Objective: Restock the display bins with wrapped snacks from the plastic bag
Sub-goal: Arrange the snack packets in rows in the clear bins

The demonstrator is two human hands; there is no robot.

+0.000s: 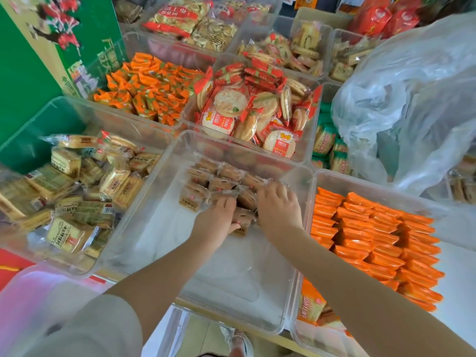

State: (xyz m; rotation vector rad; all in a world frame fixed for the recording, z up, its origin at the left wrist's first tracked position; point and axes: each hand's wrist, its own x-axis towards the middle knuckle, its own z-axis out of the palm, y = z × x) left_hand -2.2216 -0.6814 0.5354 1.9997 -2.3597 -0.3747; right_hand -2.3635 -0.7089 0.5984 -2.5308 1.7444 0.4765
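Note:
A clear display bin [164,181] in the middle holds several brown wrapped snacks [206,176] heaped at its far end; its near half shows bare white bottom. My left hand [219,222] reaches into the heap with fingers curled round a brown snack packet. My right hand [279,210] lies beside it on the right, fingers bent down over the packets and gripping them. A large translucent plastic bag [412,99] stands at the right, above the bins.
Clear bins surround the middle one: beige biscuit packs [77,191] left, orange packets [373,243] right, round rice crackers [247,109] behind, orange sweets [149,88] back left. A green carton [31,73] stands far left. A pink-tinted bin [33,300] sits near left.

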